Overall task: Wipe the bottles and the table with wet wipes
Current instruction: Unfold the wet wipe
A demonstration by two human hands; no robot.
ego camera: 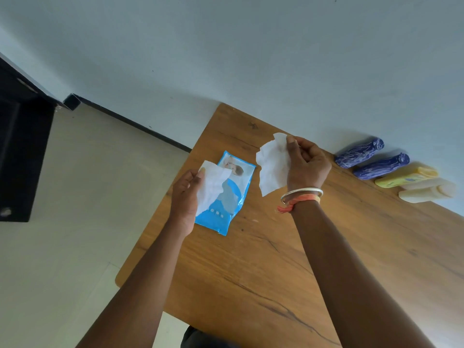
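My left hand [184,194] pinches a white wet wipe [212,185] above the blue wipes pack [232,204], which lies flat on the wooden table [263,272]. My right hand [305,163] pinches a second white wipe [272,164], held up over the table to the right of the pack. Along the wall at the table's far right stand several bottles: two dark blue ones [359,153] [381,165], a yellow one [406,175] and a cream one [426,190]. Neither hand touches a bottle.
The table's back edge meets a pale wall [251,59]. To the left is light floor [62,197] with a black skirting line and a dark piece of furniture [22,146]. A metal bangle and an orange thread sit on my right wrist.
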